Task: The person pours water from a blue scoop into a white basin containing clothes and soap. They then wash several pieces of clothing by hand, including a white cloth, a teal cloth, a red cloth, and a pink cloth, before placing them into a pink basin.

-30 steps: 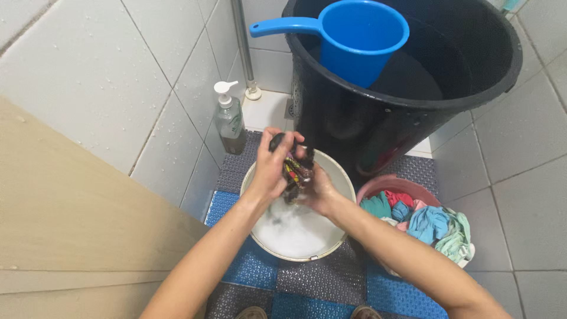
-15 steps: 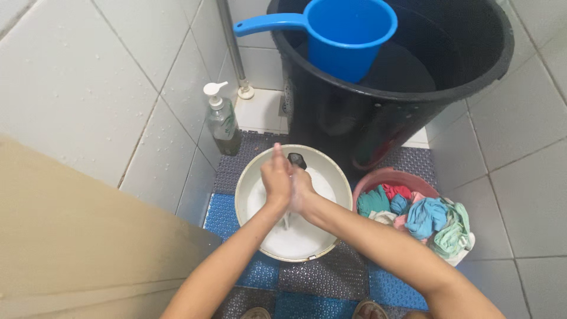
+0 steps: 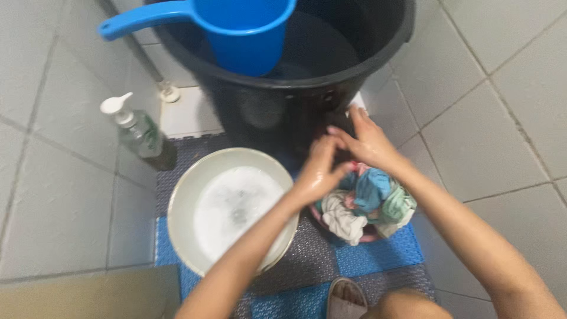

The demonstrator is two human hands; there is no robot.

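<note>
Having left the white basin [image 3: 195, 177], both hands now hover over the laundry tub [image 3: 360, 207]; left hand [image 3: 316, 174] loosely curled, right hand [image 3: 366, 139] open, neither gripping anything.

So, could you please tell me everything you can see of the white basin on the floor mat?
The white basin is round and shallow, plastic by its look, standing upright on the blue and grey mat left of the pile of clothes. Foamy white water fills it; no garment shows inside. The left forearm crosses above its right rim, and the left hand is past it, over the clothes.

Two basins [image 3: 177, 201], one bucket [image 3: 390, 35], one dipper [image 3: 242, 35]
</note>
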